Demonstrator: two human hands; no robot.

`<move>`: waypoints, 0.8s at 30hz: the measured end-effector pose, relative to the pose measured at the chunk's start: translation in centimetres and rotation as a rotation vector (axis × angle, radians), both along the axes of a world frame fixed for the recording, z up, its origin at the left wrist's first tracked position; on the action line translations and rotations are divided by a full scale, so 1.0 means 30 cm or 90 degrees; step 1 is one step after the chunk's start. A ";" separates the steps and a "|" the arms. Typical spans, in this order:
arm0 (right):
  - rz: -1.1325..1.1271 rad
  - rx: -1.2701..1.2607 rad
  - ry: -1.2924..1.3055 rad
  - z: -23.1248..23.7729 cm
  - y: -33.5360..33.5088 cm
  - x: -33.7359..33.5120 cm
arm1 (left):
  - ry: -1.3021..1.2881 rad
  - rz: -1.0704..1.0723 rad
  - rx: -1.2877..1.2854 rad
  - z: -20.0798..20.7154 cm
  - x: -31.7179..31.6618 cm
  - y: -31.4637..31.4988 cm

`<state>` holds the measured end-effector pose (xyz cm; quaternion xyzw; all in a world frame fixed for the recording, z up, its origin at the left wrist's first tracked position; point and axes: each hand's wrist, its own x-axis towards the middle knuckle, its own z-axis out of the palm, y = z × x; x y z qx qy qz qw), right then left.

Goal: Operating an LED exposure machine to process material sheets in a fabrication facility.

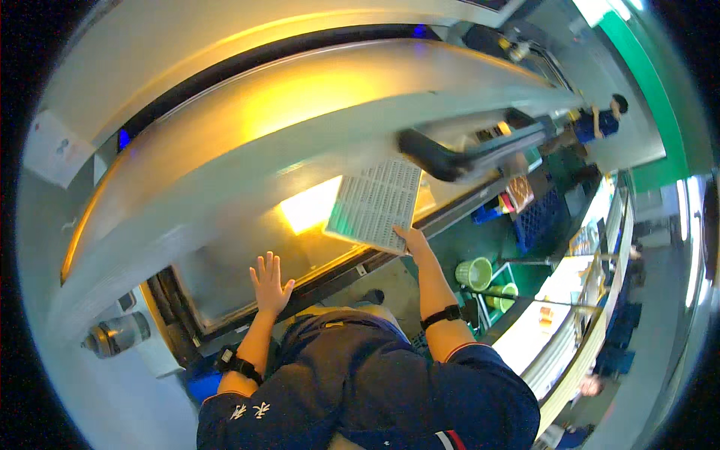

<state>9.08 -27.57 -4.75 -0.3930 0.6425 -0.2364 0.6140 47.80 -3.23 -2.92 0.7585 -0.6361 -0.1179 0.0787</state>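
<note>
From my feed I count two hands. The left hand (270, 286) is spread, its fingers apart and holding nothing, over the near edge of one framed machine bed (225, 279). The right hand (410, 240) pinches one white panel (375, 204), covered in rows of small dark marks, by its near right corner; the panel reaches away from that hand over the bed, and I cannot tell whether its far end touches down. One large curved cover (225, 161) arches beyond and above both hands, and one black handle (435, 154) sits just past the right hand. I see two dark wrist straps (238, 365), one on each forearm. Right of the right hand stand two pale green baskets (474, 274); left of the left hand is one clear canister (124, 334). Well beyond the right hand, one person (598, 126) stands in a dark shirt.
</note>
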 end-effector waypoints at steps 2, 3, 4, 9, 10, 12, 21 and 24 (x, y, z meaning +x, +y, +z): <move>-0.053 -0.088 0.005 0.042 0.113 -0.084 | 0.013 -0.010 0.007 0.010 -0.007 -0.022; -0.083 -0.078 0.024 0.126 0.173 -0.100 | 0.007 0.018 0.025 0.020 0.002 0.005; -0.123 -0.071 0.048 0.210 0.221 -0.134 | 0.006 0.038 0.037 0.025 0.001 0.021; -0.244 -0.168 0.160 0.336 0.531 -0.579 | -0.030 0.002 -0.056 -0.108 0.004 -0.002; -0.273 -0.192 0.167 0.355 0.606 -0.668 | -0.074 -0.001 -0.066 -0.128 0.000 -0.008; -0.404 -0.190 0.127 0.402 0.726 -0.777 | -0.125 0.007 -0.134 -0.214 0.098 0.018; -0.970 -0.113 0.122 0.265 1.327 -1.259 | -0.121 -0.212 -0.105 -0.116 -0.600 -0.059; -1.056 -0.120 0.010 0.255 1.388 -1.368 | -0.094 -0.291 -0.022 -0.031 -0.875 -0.010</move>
